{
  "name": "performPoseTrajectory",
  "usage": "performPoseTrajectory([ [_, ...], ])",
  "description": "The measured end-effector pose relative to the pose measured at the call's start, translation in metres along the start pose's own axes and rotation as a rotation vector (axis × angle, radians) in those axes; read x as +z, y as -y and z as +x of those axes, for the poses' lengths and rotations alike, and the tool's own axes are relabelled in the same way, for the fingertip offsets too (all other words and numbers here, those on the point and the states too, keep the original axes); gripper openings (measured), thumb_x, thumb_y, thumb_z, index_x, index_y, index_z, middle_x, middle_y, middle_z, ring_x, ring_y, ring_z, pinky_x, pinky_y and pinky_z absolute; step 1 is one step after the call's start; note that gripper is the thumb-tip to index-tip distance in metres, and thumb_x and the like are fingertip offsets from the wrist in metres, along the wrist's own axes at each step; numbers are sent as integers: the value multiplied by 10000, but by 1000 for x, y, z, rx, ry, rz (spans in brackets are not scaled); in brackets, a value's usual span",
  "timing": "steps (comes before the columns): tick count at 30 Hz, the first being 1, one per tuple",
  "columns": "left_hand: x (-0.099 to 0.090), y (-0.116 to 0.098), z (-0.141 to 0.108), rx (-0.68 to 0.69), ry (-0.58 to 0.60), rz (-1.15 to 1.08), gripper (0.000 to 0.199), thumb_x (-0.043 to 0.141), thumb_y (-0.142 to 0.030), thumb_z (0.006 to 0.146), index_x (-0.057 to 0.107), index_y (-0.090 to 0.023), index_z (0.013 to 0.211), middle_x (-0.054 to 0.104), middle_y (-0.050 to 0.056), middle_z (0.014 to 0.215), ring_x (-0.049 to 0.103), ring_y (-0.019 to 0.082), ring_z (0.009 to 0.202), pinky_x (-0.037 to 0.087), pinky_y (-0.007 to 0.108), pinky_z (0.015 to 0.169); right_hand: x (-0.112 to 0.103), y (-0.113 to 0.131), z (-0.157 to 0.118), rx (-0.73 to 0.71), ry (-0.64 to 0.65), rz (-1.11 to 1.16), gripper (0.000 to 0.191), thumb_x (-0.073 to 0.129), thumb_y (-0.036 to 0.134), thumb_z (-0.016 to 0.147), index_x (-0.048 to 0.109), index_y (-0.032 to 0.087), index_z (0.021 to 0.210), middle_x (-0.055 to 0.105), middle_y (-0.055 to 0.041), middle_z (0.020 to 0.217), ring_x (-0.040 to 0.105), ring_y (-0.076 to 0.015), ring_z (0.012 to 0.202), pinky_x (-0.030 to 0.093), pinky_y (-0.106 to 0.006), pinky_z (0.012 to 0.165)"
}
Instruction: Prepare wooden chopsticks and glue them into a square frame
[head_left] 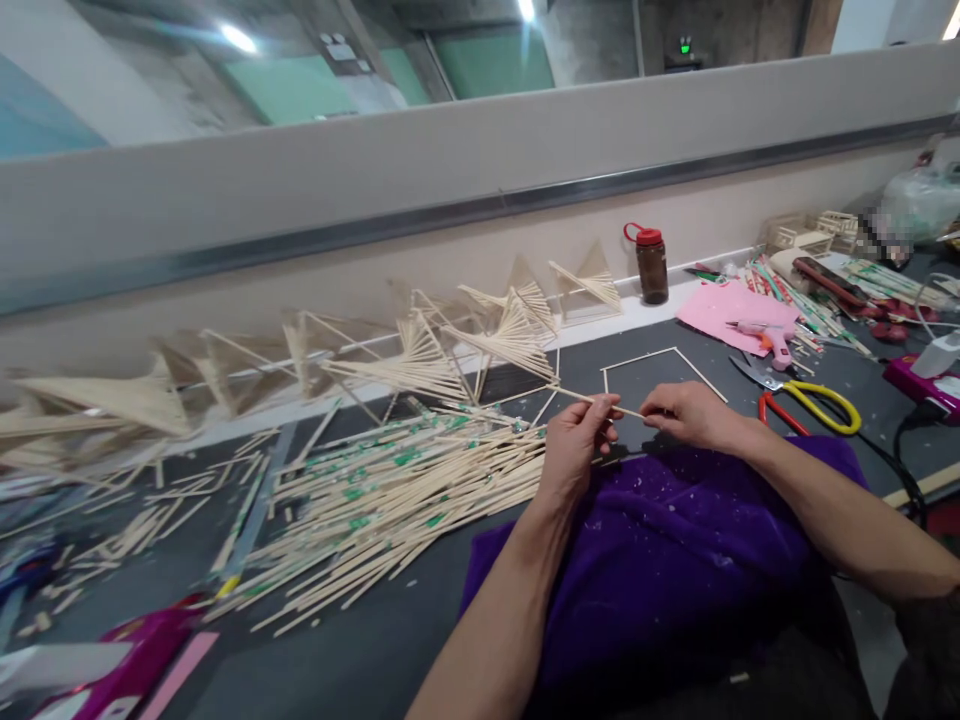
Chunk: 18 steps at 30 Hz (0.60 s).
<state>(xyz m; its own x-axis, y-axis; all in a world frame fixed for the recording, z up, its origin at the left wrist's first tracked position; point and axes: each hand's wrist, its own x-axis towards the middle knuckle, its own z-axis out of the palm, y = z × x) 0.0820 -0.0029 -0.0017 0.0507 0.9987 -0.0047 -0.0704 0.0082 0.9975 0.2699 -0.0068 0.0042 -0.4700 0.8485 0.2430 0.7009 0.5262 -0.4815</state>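
A thin wooden stick (630,411) is held between my two hands, over the near edge of the dark table. My left hand (577,440) pinches it along its middle part, and my right hand (686,412) has its fingertips closed on the right end. Just beyond the hands lies a three-sided frame of sticks (639,357) on the table. To the left of my left hand spreads a large pile of loose wooden sticks (420,480), some with green wrappers among them. A purple cloth (675,540) lies under my forearms.
Several twisted stick models (427,360) line the wall. A brown bottle (652,270) with a red cap stands behind. On the right are yellow-and-red-handled pliers (817,400), a pink glue gun (772,335), pink paper (712,310) and a magenta power strip (911,378).
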Motion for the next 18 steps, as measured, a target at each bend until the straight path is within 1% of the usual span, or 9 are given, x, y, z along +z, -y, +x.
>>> performPoseTrajectory([
  [2, -3, 0, 3, 12, -27, -18, 427, 725, -478, 652, 690, -111, 868, 671, 53, 747, 511, 60, 491, 359, 158, 387, -4, -8, 0, 7, 1, -79, 178, 536, 199, 883, 694, 194, 963, 689, -51, 940, 595, -146, 826, 378, -257, 699],
  [5, -10, 0, 9, 48, -96, -76, 436, 751, -463, 623, 687, -117, 881, 667, 36, 736, 507, 53, 491, 353, 151, 383, -10, -21, -2, 53, 5, -166, 181, 531, 201, 881, 693, 210, 963, 674, -53, 945, 581, -149, 802, 352, -260, 659],
  [8, -15, 2, 15, 34, -127, -115, 443, 774, -441, 586, 682, -113, 869, 662, 26, 709, 515, 57, 495, 350, 150, 376, -13, -28, -3, 72, 37, -208, 188, 519, 213, 884, 690, 224, 961, 668, -49, 943, 576, -147, 782, 336, -262, 638],
  [14, -14, 1, 15, -3, -116, -145, 459, 761, -425, 587, 677, -125, 925, 693, 58, 779, 569, 81, 541, 373, 153, 388, -11, -30, -2, 75, 45, -199, 218, 486, 197, 876, 686, 225, 958, 675, -64, 970, 589, -177, 833, 355, -281, 653],
  [18, -14, -1, 14, 4, -100, -107, 442, 746, -447, 594, 689, -124, 889, 691, 61, 764, 572, 91, 548, 376, 165, 401, -13, -27, -3, 96, 76, -210, 228, 484, 195, 870, 689, 225, 965, 691, -66, 976, 602, -189, 848, 360, -283, 652],
])
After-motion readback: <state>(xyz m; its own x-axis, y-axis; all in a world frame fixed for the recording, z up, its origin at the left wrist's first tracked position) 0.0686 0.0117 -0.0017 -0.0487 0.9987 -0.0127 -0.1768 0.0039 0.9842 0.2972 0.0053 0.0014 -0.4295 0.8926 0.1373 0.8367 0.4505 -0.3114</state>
